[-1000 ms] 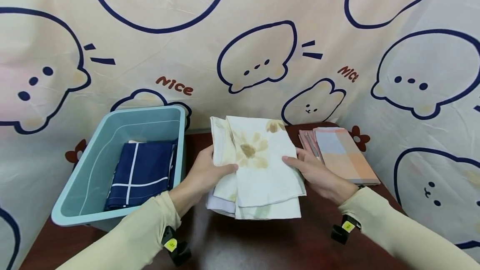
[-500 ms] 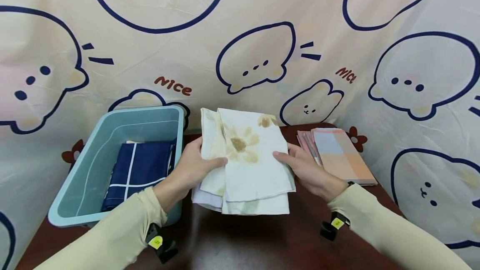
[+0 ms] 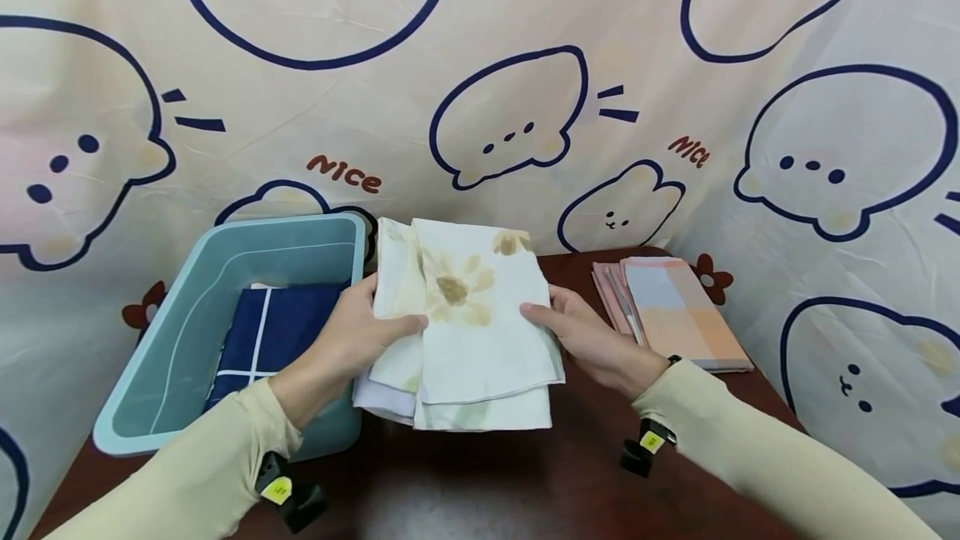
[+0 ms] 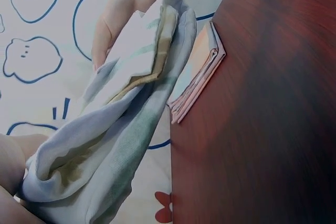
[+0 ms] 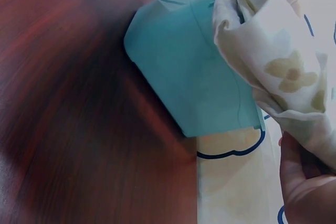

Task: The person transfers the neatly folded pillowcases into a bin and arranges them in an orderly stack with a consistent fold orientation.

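Observation:
A folded white cloth with tan flowers (image 3: pixel 465 340) is held up over the table between both hands. My left hand (image 3: pixel 360 332) grips its left edge, thumb on top and fingers underneath. On the opposite edge my right hand (image 3: pixel 588 332) pinches the cloth the same way. The left wrist view shows the thick folded layers of the cloth (image 4: pixel 131 114) from the side, with green and tan patches. In the right wrist view the rolled fold of the cloth (image 5: pixel 278 40) overlaps the blue bin.
A light blue plastic bin (image 3: pixel 176 340) stands at the left, holding a folded navy cloth with white lines (image 3: pixel 288 319). Folded checked cloths (image 3: pixel 682 311) in orange, blue and pink lie at the back right of the dark red wooden table (image 3: pixel 480 490). A printed curtain (image 3: pixel 510 7) hangs behind.
Both hands have carried the folded flowered cloth to the left, closer to the bin, and its left edge now overlaps the bin's right side in the head view. The grip looks the same.

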Available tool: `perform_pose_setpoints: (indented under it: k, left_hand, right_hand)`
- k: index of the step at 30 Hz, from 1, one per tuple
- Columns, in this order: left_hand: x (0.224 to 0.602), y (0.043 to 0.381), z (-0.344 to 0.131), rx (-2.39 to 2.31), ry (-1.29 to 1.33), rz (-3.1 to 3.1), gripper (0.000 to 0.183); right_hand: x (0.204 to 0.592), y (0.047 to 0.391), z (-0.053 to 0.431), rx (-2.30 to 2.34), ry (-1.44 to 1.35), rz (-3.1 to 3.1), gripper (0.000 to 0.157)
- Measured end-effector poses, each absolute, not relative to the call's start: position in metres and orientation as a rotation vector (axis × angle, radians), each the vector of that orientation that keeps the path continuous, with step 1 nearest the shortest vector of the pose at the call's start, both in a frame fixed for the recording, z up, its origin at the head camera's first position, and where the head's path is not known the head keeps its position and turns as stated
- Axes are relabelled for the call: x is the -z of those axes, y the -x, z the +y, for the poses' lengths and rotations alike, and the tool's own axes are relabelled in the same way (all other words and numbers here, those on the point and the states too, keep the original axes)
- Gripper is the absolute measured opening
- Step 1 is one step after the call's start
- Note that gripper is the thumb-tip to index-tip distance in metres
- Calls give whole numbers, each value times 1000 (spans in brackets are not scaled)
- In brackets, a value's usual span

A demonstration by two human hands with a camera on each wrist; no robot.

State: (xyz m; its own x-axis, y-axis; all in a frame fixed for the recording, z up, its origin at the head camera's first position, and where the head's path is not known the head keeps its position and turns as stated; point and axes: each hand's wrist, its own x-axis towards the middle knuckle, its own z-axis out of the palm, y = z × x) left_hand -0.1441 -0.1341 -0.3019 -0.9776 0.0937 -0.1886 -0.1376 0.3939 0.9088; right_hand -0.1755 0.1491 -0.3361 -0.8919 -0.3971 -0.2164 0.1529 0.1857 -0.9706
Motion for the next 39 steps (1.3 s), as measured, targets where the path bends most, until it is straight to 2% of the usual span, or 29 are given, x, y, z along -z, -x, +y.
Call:
perform_pose_setpoints:
  k: [24,39]
  left_hand:
    - [299,135,-173,-1501,43,2498,78]
    - [293,140,-196,-1432,56,2576,80]
  right_hand:
    - [337,173,112,1741,311,1998,46]
    - [334,184,82,1763,347,1964,46]
